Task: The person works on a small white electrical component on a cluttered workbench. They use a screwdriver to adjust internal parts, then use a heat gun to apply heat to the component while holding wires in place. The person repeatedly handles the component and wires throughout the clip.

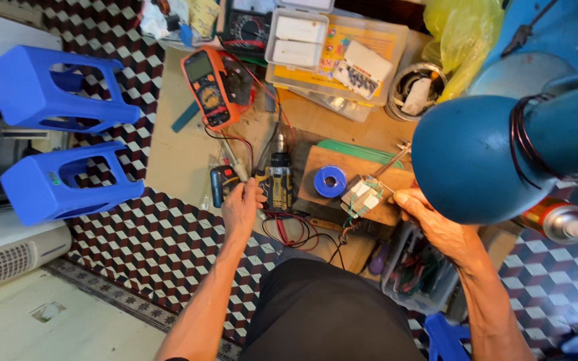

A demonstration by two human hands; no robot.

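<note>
Head | left hand [241,207]: thin metal probe [234,162] | right hand [429,217]: perhaps boxy transformer [364,195]

Bare forearms, dark trousers.

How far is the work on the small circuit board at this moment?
Already set out: orange meter and blue solder spool on the wooden block. In hand: the right hand holds the small circuit board on the block, and the left hand grips a tool, likely a soldering iron, away from it. Left: the tip has not yet touched the board.
</note>
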